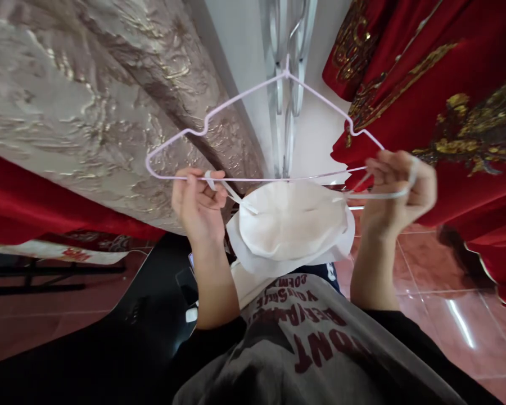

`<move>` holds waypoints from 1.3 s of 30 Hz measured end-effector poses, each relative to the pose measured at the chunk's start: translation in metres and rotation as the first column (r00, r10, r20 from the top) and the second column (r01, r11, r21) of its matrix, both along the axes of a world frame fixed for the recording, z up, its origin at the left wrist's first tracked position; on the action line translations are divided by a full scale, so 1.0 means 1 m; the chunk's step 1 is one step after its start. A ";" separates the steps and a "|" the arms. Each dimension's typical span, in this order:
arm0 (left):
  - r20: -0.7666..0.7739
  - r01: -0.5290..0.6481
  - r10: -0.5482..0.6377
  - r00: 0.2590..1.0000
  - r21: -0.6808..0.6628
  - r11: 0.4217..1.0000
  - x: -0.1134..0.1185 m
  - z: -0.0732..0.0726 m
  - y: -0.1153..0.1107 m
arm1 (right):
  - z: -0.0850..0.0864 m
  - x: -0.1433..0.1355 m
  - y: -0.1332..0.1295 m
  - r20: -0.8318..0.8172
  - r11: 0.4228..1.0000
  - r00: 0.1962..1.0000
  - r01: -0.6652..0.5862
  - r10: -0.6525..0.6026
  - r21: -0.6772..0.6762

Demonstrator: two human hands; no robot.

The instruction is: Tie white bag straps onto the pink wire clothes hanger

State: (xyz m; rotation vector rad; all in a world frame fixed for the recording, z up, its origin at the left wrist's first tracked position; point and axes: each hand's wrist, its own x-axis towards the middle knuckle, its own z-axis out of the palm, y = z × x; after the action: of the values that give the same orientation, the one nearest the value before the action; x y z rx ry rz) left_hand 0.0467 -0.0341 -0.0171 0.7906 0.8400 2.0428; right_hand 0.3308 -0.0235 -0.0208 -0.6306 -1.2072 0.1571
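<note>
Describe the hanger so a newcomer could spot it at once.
Between the pale gold-flecked fabric and the red embroidered fabric, look just above the white cloth. The hanger is a thin, pale pink frame with notched shoulders, unlike the silvery metal rails behind it.

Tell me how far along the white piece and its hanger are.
Looks done: the hanger is upright, the white piece opened out by its lower bar.
In hand: the left hand and right hand each hold a strap near the bar's ends.
Left: neither strap is released; whether either loops the bar is unclear.
</note>
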 end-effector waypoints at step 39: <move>-0.646 0.255 -0.235 0.726 -0.065 0.965 -0.083 0.045 0.062 | 0.000 -0.046 -0.016 0.543 0.890 0.836 0.185 0.080 -0.416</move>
State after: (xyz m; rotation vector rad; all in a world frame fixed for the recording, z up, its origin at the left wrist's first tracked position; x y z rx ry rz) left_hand -0.0359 0.0282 0.0277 1.5954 1.0069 1.5352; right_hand 0.2849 -0.0391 -0.0211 -1.1809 -1.7297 0.2232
